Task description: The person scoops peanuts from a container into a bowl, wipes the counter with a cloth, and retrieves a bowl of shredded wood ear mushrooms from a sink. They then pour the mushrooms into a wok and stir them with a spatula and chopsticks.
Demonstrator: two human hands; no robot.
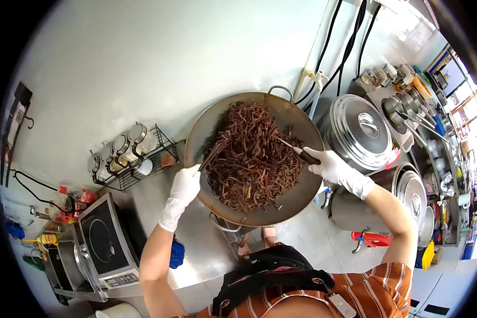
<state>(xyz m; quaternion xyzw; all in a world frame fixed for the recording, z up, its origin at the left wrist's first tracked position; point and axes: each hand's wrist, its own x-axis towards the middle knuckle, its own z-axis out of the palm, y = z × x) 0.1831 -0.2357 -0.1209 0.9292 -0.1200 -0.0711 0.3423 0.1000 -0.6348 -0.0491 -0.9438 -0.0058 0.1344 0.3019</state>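
A wide round wok [291,209] holds a big heap of dark reddish-brown strips [254,159]. My left hand [186,183], in a white glove, is closed around the end of a long thin dark utensil [212,156] that reaches into the left side of the heap. At the wok's right rim my right hand [331,168], gloved too, grips the black handle of a metal utensil [306,155]. Its thin metal shaft runs up and left into the strips, where its tip is hidden.
Lidded steel pots [360,132] stand right of the wok, with ladles [408,114] behind them. On the left are a wire rack [159,153] with jars, a steel counter [196,233], a blue cloth [177,254] and an induction cooker [102,238]. Black cables [350,47] hang behind.
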